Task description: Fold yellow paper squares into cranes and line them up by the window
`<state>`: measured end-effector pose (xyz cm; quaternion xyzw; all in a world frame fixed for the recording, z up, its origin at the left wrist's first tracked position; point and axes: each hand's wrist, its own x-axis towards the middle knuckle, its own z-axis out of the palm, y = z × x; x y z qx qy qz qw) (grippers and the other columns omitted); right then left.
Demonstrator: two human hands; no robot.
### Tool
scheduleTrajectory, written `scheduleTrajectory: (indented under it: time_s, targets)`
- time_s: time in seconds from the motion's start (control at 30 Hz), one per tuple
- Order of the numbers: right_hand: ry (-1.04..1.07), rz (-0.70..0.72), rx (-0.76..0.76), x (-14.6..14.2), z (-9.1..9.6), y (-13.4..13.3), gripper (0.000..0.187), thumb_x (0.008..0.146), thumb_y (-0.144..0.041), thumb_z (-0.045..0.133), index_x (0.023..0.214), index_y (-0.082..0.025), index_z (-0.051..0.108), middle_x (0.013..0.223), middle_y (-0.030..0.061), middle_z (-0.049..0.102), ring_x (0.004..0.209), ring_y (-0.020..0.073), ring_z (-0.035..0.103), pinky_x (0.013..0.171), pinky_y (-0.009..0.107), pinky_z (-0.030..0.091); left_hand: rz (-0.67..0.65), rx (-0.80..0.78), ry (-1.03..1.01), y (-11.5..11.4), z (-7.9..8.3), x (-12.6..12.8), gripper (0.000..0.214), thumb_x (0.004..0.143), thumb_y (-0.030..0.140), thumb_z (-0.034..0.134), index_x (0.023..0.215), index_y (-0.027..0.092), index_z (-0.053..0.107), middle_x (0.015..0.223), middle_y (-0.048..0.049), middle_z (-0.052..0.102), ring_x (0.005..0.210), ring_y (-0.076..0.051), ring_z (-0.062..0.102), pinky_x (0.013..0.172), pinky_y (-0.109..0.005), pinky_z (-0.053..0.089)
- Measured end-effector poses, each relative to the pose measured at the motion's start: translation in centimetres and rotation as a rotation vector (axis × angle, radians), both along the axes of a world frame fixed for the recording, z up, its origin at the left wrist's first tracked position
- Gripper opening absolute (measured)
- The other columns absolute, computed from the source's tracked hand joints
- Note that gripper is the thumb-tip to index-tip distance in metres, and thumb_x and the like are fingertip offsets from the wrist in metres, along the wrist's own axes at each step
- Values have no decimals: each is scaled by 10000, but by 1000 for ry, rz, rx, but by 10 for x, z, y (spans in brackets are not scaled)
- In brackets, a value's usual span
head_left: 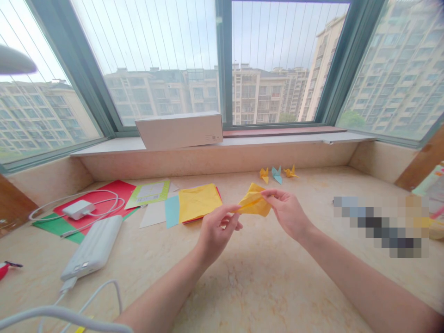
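Observation:
A partly folded piece of yellow origami paper point(255, 201) is held up over the stone counter between my two hands. My left hand point(218, 229) pinches its left corner between thumb and fingers. At the upper right edge, my right hand point(286, 210) grips the same paper, fingers closed. Just left of it lies a stack of square paper point(199, 202), yellow on top with red and light blue sheets showing beneath. Beyond my hands stand three small folded cranes: a yellow crane point(264, 175), a light blue crane point(276, 174) and another yellow crane point(291, 171).
On the left lie a white power bank point(93, 247), a white charger point(78, 209) with cables, red paper point(116, 190) and green paper point(57, 226). A long white box point(180, 131) rests on the windowsill. A blurred-out object point(379, 226) lies at right.

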<state>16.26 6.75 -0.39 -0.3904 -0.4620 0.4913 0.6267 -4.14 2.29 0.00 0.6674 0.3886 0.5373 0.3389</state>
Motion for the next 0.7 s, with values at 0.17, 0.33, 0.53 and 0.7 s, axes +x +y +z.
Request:
scheduleTrajectory:
  time_s: [0.17, 0.33, 0.53, 0.7]
  targets:
    - [2, -6, 7, 0, 1, 0, 240, 650, -412, 828, 779, -221, 762, 824, 40, 748, 809, 194, 646, 790, 343, 486, -8, 10, -32, 2, -2, -2, 219, 872, 310, 635, 996, 148, 715, 719, -57, 736, 621, -171, 721, 613, -282, 600]
    - [17, -10, 21, -1, 2, -1, 226, 654, -408, 831, 768, -226, 761, 821, 36, 748, 803, 185, 645, 802, 339, 482, -4, 10, -65, 3, -2, -2, 239, 870, 315, 641, 998, 134, 732, 761, -76, 754, 641, -179, 726, 608, -293, 612]
    - [11, -21, 42, -1, 2, -1, 234, 661, -419, 833, 775, -227, 761, 826, 37, 745, 811, 194, 653, 795, 343, 488, 27, -2, -51, 3, -1, -1, 254, 860, 330, 653, 1012, 157, 760, 742, -62, 767, 610, -171, 723, 626, -295, 616]
    - [17, -28, 61, -1, 3, -2, 225, 670, -418, 830, 771, -231, 756, 870, 34, 746, 836, 193, 650, 806, 338, 483, 65, -51, -85, 1, 2, 0, 288, 851, 339, 657, 1047, 152, 756, 693, -55, 765, 599, -174, 723, 645, -298, 614]
